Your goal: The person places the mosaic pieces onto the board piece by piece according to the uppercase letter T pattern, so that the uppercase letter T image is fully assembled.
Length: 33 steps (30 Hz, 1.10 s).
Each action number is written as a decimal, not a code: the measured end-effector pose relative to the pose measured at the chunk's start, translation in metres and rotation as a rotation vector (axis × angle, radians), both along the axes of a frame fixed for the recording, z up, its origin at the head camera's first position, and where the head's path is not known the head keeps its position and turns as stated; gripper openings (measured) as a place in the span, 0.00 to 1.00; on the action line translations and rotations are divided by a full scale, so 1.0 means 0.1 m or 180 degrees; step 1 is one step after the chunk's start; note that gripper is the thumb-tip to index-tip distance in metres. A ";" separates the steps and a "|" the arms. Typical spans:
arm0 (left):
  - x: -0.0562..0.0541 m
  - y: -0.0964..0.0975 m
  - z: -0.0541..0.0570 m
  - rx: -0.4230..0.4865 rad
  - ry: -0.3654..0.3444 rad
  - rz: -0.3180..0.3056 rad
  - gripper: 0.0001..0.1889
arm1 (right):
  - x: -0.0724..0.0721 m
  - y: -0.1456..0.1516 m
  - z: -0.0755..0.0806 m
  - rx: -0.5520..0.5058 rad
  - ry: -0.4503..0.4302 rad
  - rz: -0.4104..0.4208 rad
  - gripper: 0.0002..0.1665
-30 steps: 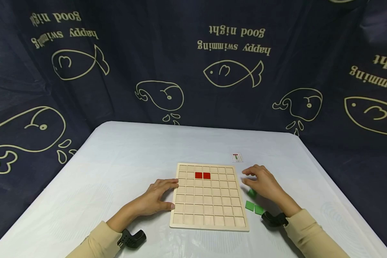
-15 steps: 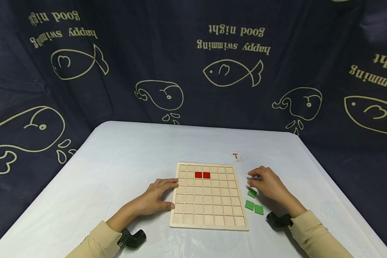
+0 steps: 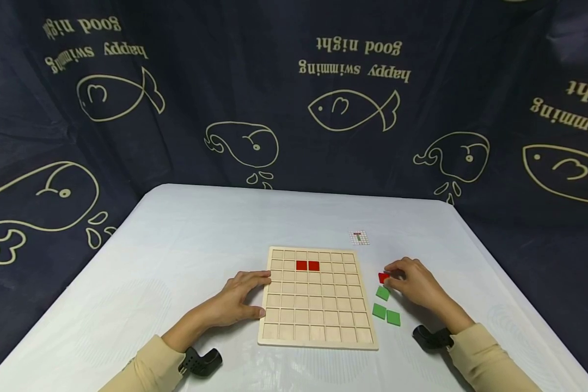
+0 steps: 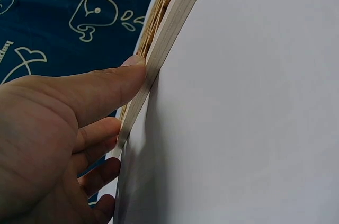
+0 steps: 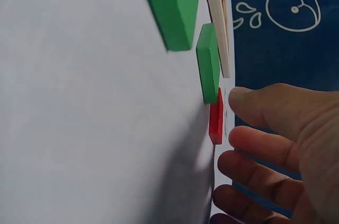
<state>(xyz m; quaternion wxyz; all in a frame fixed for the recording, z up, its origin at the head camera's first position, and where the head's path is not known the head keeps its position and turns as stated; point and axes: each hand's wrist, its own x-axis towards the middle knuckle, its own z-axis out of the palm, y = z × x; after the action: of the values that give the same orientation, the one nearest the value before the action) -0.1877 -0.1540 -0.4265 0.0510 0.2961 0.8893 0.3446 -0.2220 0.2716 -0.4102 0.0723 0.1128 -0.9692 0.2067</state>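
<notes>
A wooden grid board (image 3: 322, 316) lies on the white table, with two red square tiles (image 3: 307, 265) side by side in its second row from the far edge. My left hand (image 3: 237, 298) rests at the board's left edge, thumb and fingertips touching the rim (image 4: 177, 20), fingers fairly straight. Right of the board, my right hand (image 3: 416, 282) hovers over a loose red tile (image 3: 383, 277). In the right wrist view this red tile (image 5: 216, 117) lies flat, and thumb and fingers stand apart above it. Several green tiles (image 3: 393, 318) lie just nearer than it.
Beyond the board's far right corner lies a small card (image 3: 359, 238) printed with a grid and a red-and-green T shape. A dark blue cloth (image 3: 284, 98) with fish and whale drawings hangs behind the white table (image 3: 201, 228).
My right hand has moved right and nearer, away from the board's edge. The loose red tile, hidden before, now shows at its fingertips. My left hand has stayed still.
</notes>
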 end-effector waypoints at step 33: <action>0.00 0.00 0.01 -0.0002 0.0064 -0.0003 0.34 | 0.01 0.06 -0.07 0.0048 -0.0044 0.0046 0.13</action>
<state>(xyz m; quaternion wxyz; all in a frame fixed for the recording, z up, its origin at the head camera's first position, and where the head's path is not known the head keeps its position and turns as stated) -0.1872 -0.1541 -0.4254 0.0422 0.3000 0.8898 0.3413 -0.2206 0.2772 -0.4170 0.0632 0.1189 -0.9704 0.2007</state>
